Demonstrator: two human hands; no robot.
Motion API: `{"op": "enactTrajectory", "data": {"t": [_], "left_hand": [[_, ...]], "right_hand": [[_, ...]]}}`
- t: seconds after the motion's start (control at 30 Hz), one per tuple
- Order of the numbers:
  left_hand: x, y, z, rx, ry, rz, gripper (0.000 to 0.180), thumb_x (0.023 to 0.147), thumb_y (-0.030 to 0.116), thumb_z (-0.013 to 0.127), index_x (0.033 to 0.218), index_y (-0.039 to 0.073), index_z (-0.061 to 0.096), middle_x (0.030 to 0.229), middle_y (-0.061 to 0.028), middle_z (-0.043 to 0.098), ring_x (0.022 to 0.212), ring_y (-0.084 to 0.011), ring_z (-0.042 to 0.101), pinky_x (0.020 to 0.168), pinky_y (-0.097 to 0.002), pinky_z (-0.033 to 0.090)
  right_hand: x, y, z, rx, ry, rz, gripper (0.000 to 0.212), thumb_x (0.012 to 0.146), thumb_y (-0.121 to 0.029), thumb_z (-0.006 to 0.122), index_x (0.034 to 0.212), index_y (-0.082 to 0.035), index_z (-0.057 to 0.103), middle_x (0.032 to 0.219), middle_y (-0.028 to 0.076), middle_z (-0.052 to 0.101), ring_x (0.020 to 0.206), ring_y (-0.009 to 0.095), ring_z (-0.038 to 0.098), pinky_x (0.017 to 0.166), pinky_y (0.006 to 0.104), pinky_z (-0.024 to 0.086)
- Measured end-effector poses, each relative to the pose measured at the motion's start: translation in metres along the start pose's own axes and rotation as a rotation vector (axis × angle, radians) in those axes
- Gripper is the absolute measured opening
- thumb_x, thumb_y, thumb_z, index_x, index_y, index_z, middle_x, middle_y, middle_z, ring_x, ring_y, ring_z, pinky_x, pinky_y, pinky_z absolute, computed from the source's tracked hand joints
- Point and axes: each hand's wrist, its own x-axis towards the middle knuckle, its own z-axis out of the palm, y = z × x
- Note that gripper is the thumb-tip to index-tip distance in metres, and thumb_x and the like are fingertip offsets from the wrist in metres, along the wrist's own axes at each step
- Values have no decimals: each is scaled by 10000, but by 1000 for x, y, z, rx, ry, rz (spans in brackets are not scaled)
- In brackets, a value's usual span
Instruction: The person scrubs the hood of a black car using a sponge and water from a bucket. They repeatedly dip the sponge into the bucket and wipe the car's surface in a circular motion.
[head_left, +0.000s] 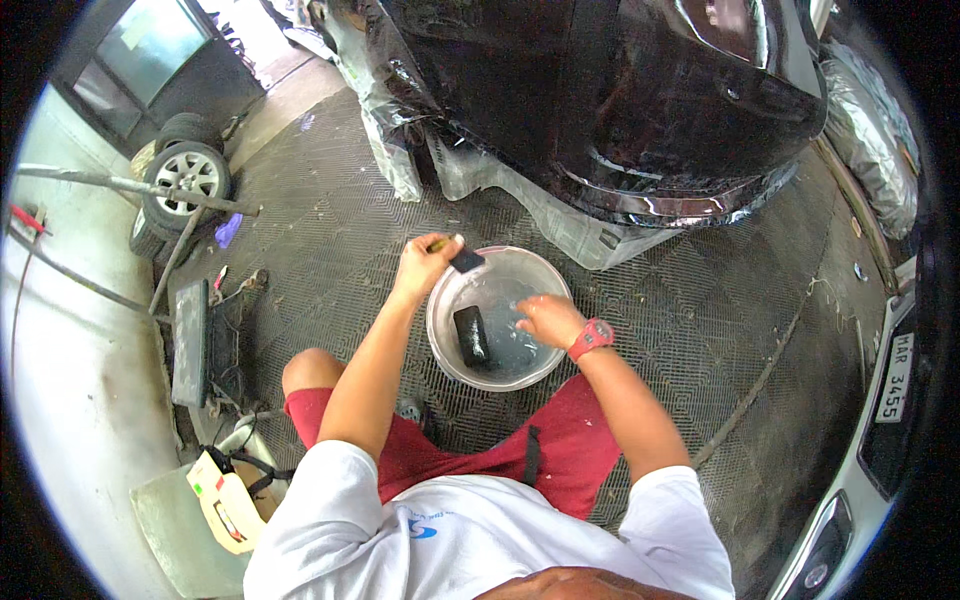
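Left grip (425, 266) pinched around dark flat rectangular pad (467, 262), round translucent basin (436, 358) 11 o'clock; right grip (548, 319) unclear. I'd guess light, slippery; hold edges.

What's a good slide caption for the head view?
Left hand holding a dark pad, right hand at a basin with liquid and a black block.

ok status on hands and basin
Left hand holding dark pad at basin rim. Right hand over basin, grip unclear. Black block in basin, left of right hand.
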Motion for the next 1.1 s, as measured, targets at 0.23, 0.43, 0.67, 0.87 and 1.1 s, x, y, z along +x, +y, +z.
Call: {"op": "enactTrajectory", "data": {"t": [0.23,0.43,0.67,0.87,1.1], "left_hand": [[19,-15,51,-859,160,-197,252,952,160,834,1149,99,689,1063,-37,743,987,-167,718,842,-369,653],[40,42,77,-1182,297,-185,356,920,77,792,1241,88,638,1165,-50,702,1012,-197,706,864,-360,600],[119,196,29,-923,701,357,440,1103,209,516,1536,169,444,1528,-135,521,1354,-300,542,1032,-422,540],[66,272,107,-444,646,585,747,1181,422,279,1718,-28,22,1798,-270,-27,1671,-426,-16,1332,-581,39],[96,237,95,-278,696,664,665,1190,359,208,1733,14,40,1813,-223,11,1678,-403,11,1328,-585,29]], "right_hand": [[-6,-25,10,-183,-348,277,464,1013,-507,685,1182,-80,755,1095,157,804,1042,346,776,887,497,600],[-17,-12,27,-166,-194,303,387,975,-448,731,1100,-83,764,1010,160,805,980,346,778,856,490,595],[-5,-18,34,-181,-115,296,315,968,-395,743,1055,-93,761,974,138,807,937,337,781,819,485,587],[-8,-6,49,-232,-29,330,295,976,-389,730,1034,-103,765,993,140,808,926,317,788,808,465,588],[-3,-20,26,-268,-152,352,348,944,-436,761,1001,-92,755,956,127,794,923,320,773,788,482,591]]}}
